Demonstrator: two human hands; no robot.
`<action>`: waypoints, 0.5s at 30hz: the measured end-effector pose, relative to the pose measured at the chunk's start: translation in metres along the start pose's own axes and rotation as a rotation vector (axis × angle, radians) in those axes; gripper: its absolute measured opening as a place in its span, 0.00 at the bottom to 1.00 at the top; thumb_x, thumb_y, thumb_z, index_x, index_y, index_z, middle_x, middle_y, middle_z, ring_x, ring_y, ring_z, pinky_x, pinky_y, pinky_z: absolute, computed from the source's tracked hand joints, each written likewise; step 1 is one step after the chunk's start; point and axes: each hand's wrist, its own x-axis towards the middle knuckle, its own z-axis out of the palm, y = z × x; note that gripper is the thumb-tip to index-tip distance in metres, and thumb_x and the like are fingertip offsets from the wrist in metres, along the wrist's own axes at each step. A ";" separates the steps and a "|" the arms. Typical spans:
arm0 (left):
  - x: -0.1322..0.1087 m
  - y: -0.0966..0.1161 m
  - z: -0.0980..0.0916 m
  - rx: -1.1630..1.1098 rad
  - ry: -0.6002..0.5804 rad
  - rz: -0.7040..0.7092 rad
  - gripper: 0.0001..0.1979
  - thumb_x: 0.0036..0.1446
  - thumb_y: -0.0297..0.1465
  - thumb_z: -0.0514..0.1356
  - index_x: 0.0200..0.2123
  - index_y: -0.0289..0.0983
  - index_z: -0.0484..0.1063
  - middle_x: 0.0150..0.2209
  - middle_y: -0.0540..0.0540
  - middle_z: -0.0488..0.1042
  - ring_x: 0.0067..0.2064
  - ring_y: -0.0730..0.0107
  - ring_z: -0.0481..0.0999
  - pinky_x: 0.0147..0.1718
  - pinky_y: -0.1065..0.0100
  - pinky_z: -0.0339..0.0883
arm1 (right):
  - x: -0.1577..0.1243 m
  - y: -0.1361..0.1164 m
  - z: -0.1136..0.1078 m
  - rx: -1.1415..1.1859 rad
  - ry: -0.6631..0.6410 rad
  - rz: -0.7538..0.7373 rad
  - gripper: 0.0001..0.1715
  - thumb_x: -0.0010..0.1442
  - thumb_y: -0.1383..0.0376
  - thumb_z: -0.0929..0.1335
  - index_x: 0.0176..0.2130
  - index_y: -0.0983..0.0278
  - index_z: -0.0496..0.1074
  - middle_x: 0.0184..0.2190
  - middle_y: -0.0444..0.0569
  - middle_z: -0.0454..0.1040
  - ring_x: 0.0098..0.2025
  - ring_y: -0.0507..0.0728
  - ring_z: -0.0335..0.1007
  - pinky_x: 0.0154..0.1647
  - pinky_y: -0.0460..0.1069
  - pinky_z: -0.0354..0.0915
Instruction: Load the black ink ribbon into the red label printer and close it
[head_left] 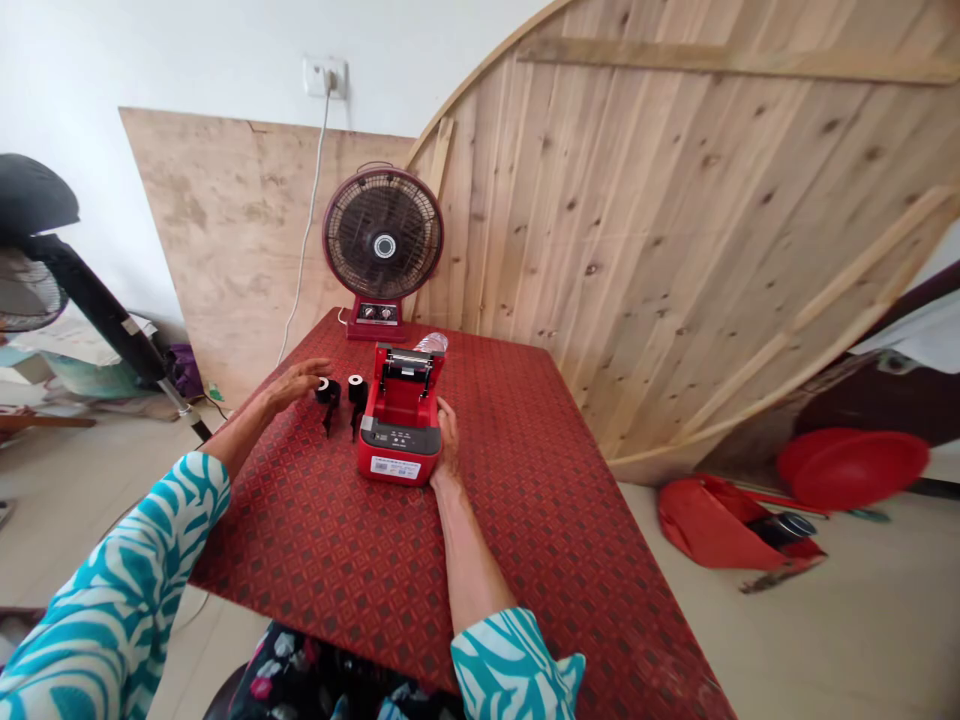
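Note:
A red label printer point(400, 425) with a grey front panel stands open on the table, its lid raised at the back. Just left of it are two black ribbon rolls, one point(327, 392) and another point(358, 390), each with a white core and a dark strip hanging toward me. My left hand point(296, 384) hovers with spread fingers right beside the nearer roll and holds nothing. My right hand point(448, 440) lies against the printer's right side. A clear plastic bottle point(431, 343) lies behind the printer, partly hidden by it.
The table's red patterned cover point(525, 540) runs to edges on all sides. A red desk fan point(382, 235) stands at the far end, with wooden boards behind it. Red basins point(851, 468) lie on the floor to the right; a stand fan leans at left.

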 end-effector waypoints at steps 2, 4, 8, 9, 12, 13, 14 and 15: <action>-0.004 -0.004 0.002 -0.031 -0.036 0.010 0.37 0.37 0.32 0.57 0.56 0.34 0.69 0.54 0.36 0.76 0.53 0.53 0.75 0.46 0.60 0.70 | -0.001 -0.002 0.000 -0.005 0.011 -0.009 0.30 0.59 0.48 0.62 0.53 0.62 0.71 0.50 0.51 0.77 0.52 0.57 0.70 0.52 0.52 0.64; -0.006 -0.006 0.005 -0.025 -0.033 0.014 0.36 0.38 0.33 0.58 0.55 0.33 0.70 0.52 0.37 0.77 0.51 0.53 0.76 0.45 0.60 0.70 | -0.001 -0.004 0.001 -0.014 0.020 -0.018 0.29 0.59 0.48 0.62 0.52 0.62 0.71 0.49 0.51 0.77 0.53 0.58 0.70 0.53 0.52 0.64; -0.008 -0.011 0.005 0.053 0.016 0.030 0.33 0.40 0.36 0.57 0.52 0.34 0.73 0.45 0.42 0.80 0.46 0.55 0.76 0.43 0.63 0.70 | -0.001 -0.002 0.000 -0.011 0.027 -0.014 0.30 0.58 0.48 0.63 0.52 0.63 0.71 0.49 0.52 0.77 0.52 0.58 0.70 0.52 0.52 0.64; -0.009 -0.014 0.004 0.066 0.015 0.038 0.32 0.40 0.36 0.57 0.52 0.34 0.73 0.44 0.43 0.80 0.46 0.56 0.76 0.42 0.63 0.70 | 0.000 -0.002 0.000 -0.006 0.018 -0.005 0.30 0.58 0.48 0.63 0.52 0.63 0.71 0.49 0.52 0.77 0.51 0.58 0.71 0.51 0.52 0.64; -0.012 -0.023 0.002 0.033 -0.011 0.068 0.36 0.38 0.35 0.58 0.56 0.34 0.69 0.46 0.43 0.78 0.47 0.56 0.75 0.44 0.63 0.70 | 0.001 0.001 -0.001 0.007 -0.014 0.019 0.31 0.59 0.47 0.62 0.54 0.62 0.69 0.50 0.51 0.77 0.49 0.57 0.72 0.48 0.52 0.65; -0.013 -0.026 0.002 0.005 -0.014 0.082 0.38 0.37 0.35 0.59 0.57 0.34 0.67 0.47 0.42 0.77 0.48 0.56 0.75 0.46 0.62 0.70 | 0.002 0.002 -0.001 0.007 -0.015 0.021 0.31 0.59 0.47 0.62 0.54 0.61 0.69 0.50 0.51 0.77 0.48 0.57 0.72 0.48 0.52 0.65; -0.012 -0.030 0.003 -0.022 -0.009 0.097 0.40 0.37 0.35 0.60 0.58 0.34 0.65 0.48 0.41 0.76 0.49 0.56 0.75 0.47 0.61 0.70 | 0.002 0.003 -0.001 0.004 -0.010 0.018 0.30 0.59 0.47 0.62 0.54 0.61 0.69 0.50 0.51 0.77 0.49 0.57 0.72 0.48 0.52 0.65; -0.012 -0.033 0.005 -0.045 0.006 0.112 0.40 0.37 0.36 0.61 0.58 0.34 0.64 0.48 0.41 0.76 0.49 0.56 0.74 0.49 0.60 0.69 | 0.003 0.003 -0.001 -0.001 -0.002 0.009 0.30 0.59 0.48 0.62 0.53 0.61 0.70 0.50 0.51 0.77 0.49 0.57 0.72 0.49 0.52 0.65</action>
